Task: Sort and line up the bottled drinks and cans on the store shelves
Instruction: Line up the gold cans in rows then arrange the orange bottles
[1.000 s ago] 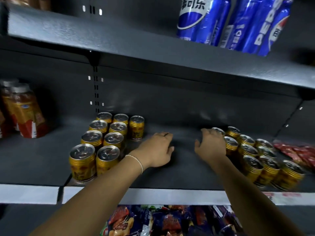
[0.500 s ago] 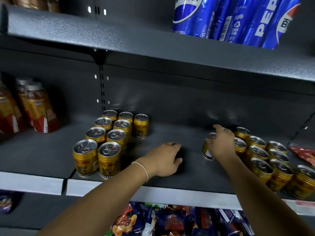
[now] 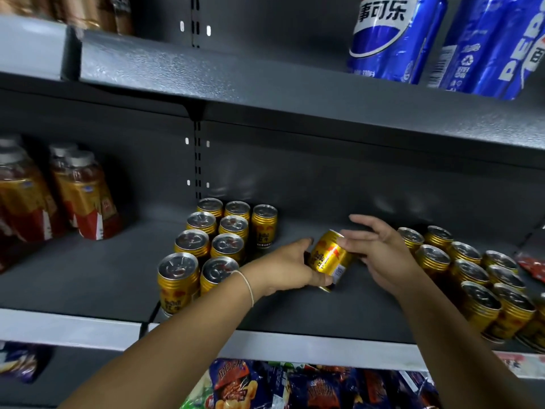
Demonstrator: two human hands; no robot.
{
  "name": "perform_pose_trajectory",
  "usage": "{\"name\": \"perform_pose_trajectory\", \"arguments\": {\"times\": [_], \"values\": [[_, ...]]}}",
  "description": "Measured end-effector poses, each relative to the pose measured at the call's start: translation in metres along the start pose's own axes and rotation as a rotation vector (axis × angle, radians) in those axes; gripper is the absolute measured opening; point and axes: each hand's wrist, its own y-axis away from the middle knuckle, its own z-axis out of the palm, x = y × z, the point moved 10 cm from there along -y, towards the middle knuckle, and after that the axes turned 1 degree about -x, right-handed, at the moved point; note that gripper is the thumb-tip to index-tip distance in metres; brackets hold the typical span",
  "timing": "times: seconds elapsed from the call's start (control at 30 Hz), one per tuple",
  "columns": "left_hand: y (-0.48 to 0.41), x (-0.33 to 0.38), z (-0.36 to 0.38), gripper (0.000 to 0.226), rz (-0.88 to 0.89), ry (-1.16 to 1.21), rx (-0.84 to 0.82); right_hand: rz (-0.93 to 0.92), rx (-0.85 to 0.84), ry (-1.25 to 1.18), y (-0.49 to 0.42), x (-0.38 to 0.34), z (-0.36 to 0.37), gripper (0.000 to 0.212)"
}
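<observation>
The left hand point(image 3: 283, 270) grips a tilted gold can point(image 3: 330, 256) just over the grey shelf point(image 3: 88, 276). The right hand point(image 3: 380, 255), fingers loosely straight, lies against its top. The left can cluster point(image 3: 212, 240) and the right can cluster point(image 3: 472, 270) flank it, with Pepsi cans point(image 3: 395, 39) above.

Shelf boards point(image 3: 88, 276): sheet metal with dark grey paint, matt, finely pebbled texture.
Front edge strip point(image 3: 67, 329), lower left: pale, smooth, satin.
Gold cans point(image 3: 178, 283), centre-left group: metal with glossy printed bodies, ribbed necks and bare silver lids point(image 3: 177, 265) of dull shine.
Tilted can point(image 3: 328, 256), centre: the same glossy gold metal, with a bright highlight.
Blue cans point(image 3: 389, 45), upper right: high gloss.
Bottles point(image 3: 85, 199), left: clear plastic with glossy film labels and grey caps.
Snack bags point(image 3: 309, 388), bottom: shiny, crinkled plastic film.
Wrist cord point(image 3: 249, 286): thin, pale, matt.
</observation>
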Motion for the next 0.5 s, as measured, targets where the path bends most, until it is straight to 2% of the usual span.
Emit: {"name": "perform_pose_trajectory", "arguments": {"times": [0.13,0.23,0.3,0.37,0.43,0.5], "values": [[0.011,0.007,-0.015,0.093,0.091,0.140,-0.023,-0.005,-0.107,-0.124,0.004,-0.011,0.030,0.071],[0.015,0.006,-0.038,0.105,0.139,0.124,0.112,-0.025,-0.099,-0.183,0.003,-0.014,0.045,0.065],[0.018,0.005,-0.050,0.109,0.168,0.094,0.204,-0.017,-0.109,-0.140,0.004,-0.011,0.056,0.066],[0.020,0.004,-0.060,0.108,0.204,0.059,0.272,0.005,-0.202,-0.083,0.007,-0.005,0.075,0.063],[0.021,0.004,-0.068,0.103,0.238,0.012,0.311,-0.007,-0.256,-0.069,0.010,-0.002,0.090,0.055],[0.022,0.004,-0.071,0.106,0.241,-0.110,0.304,-0.019,-0.240,-0.088,0.009,0.001,0.096,0.051]]}}
